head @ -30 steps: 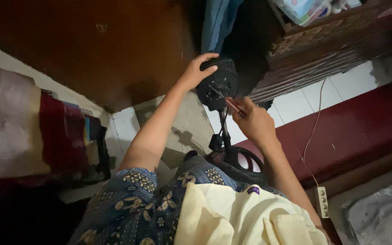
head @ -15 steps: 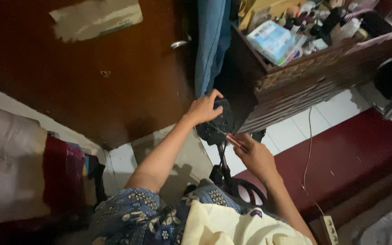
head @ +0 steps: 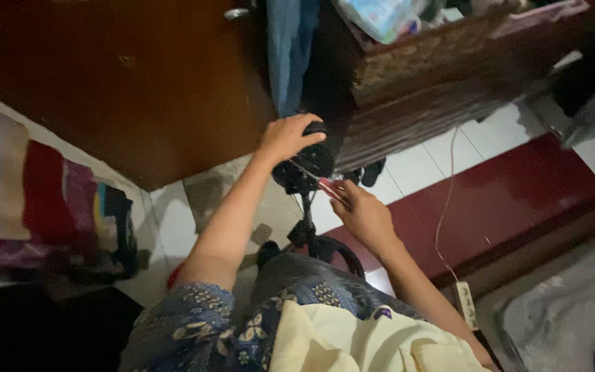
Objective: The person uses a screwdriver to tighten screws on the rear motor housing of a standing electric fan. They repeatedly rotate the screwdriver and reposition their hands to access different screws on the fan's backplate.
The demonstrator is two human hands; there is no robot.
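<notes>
I see the black fan motor head (head: 306, 165) on top of its thin stand pole, low over the pale tiled floor (head: 173, 220) in front of the dark wooden cabinet (head: 414, 89). Since half a second ago the view has swung right and the head sits slightly higher in the picture, but both hands have kept to the same places on it. The left hand (head: 285, 138) lies over the top of the motor head, fingers curled around it, steadying it. The right hand (head: 361, 213) is closed on a slim red-handled tool (head: 330, 189), its tip against the head's near side. I judge the work on the housing is continuing, not finished. The round black fan base (head: 335, 251) stands below, beside the red mat (head: 518, 200).
</notes>
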